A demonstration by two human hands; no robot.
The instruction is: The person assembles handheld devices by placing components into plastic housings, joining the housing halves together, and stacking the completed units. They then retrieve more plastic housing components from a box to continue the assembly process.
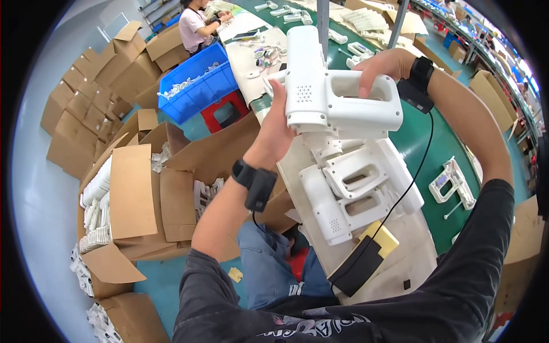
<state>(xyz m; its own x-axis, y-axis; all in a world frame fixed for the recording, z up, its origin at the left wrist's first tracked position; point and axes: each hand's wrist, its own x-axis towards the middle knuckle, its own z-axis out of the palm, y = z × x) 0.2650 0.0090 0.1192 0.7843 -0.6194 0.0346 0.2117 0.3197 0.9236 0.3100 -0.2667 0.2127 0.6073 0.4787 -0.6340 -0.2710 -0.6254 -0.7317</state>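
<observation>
A white plastic housing with a loop handle [311, 86], shaped like a handheld vacuum body, is held up over the bench in both hands. My left hand [273, 128] grips the left side of its barrel, beside a patch of small vent holes. My right hand [386, 68] curls over the handle, and a finger reaches into the loop. Some of the right fingers are hidden behind the handle. Directly below, several similar white housings [357, 177] lie heaped on the pale bench cover [394, 274].
A black pouch [357, 266] on a yellow pad lies nearest me. An open housing half [452, 183] rests on the green surface at right. Left are a blue bin [197, 86] on a red stool and open cartons [134, 194] of white parts. A co-worker [197, 26] sits further along.
</observation>
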